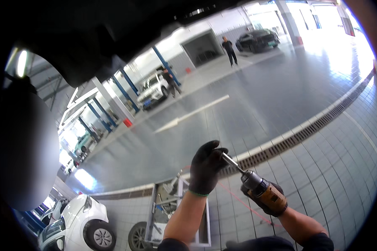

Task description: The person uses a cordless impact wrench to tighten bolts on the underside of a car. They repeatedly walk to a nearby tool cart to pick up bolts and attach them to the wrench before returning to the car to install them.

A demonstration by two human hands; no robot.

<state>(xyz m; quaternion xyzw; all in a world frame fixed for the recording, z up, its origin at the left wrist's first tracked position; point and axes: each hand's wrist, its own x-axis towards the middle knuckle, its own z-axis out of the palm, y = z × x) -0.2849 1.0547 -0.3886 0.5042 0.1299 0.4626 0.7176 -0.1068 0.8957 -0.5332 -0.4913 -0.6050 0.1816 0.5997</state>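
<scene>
This is a car repair workshop, a large service hall. Blue lift posts (127,81) line the bays, where a white car (154,88) stands. Another white car (77,224) sits near a metal trolley (171,209). The grey floor (255,100) carries a painted white arrow (191,113) and a long drain grate (305,129).

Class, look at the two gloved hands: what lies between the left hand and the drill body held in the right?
In the head view, a slim metal socket extension bridges them: the left hand grips its tip, its other end sits in the drill held by the right hand.
</scene>
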